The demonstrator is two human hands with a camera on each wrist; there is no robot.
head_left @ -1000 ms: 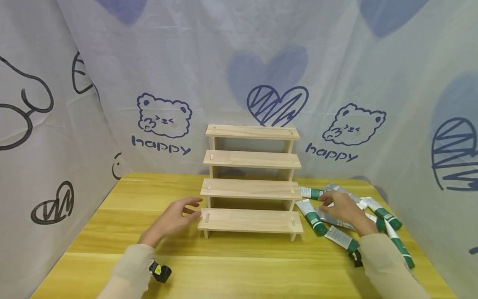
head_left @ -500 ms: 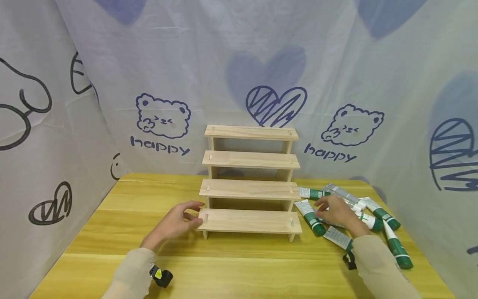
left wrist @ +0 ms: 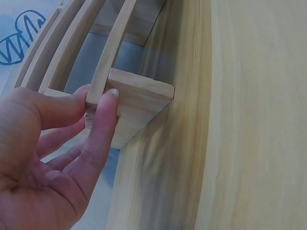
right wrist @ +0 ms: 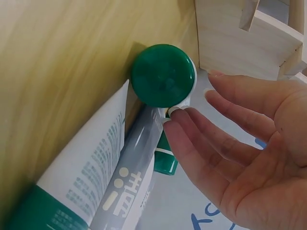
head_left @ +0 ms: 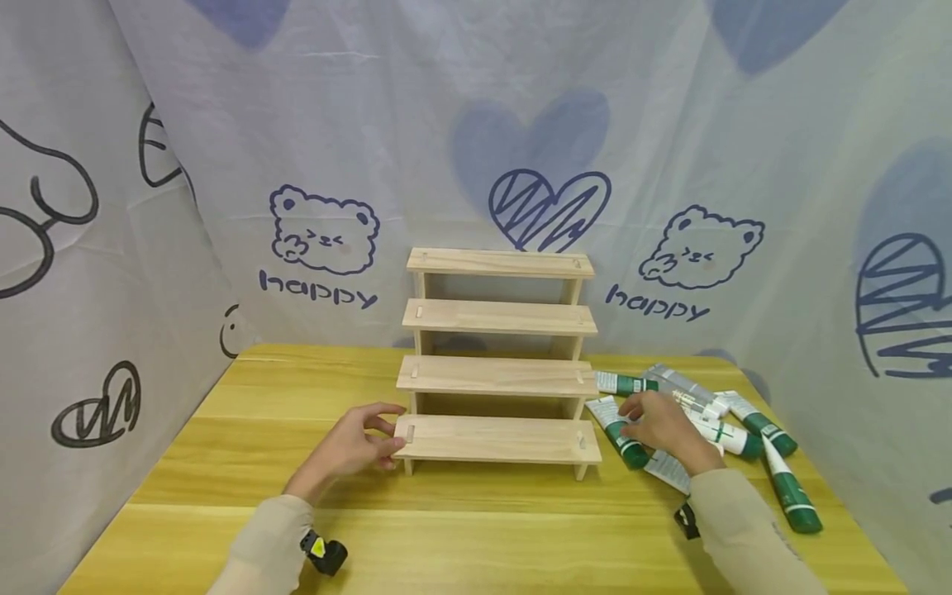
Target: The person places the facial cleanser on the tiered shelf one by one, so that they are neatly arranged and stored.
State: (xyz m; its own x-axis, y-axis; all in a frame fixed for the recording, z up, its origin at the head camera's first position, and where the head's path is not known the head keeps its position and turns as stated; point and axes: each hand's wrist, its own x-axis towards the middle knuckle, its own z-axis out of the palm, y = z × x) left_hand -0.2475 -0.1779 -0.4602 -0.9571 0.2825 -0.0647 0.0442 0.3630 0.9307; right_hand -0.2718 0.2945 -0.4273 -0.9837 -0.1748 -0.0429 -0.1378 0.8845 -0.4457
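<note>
Pinching shelf (head_left: 497, 440) at left end with left hand (head_left: 355, 445); with right hand (head_left: 664, 423) wide beside likely soft tube (head_left: 616, 430), hold mid-body.

This looks like a small curtained-off tabletop booth, with a tiered wooden rack (head_left: 498, 316) near its middle. Pale cloth (head_left: 431, 149) hangs behind the rack and to its left and right, printed with blue hearts (head_left: 539, 132), cartoon bears (head_left: 325, 235) and the word "happy" (head_left: 318, 289). Under the rack is a yellow wood-grain table (head_left: 461, 537). Whether a home or a studio lies beyond the cloth is hard to tell.
</note>
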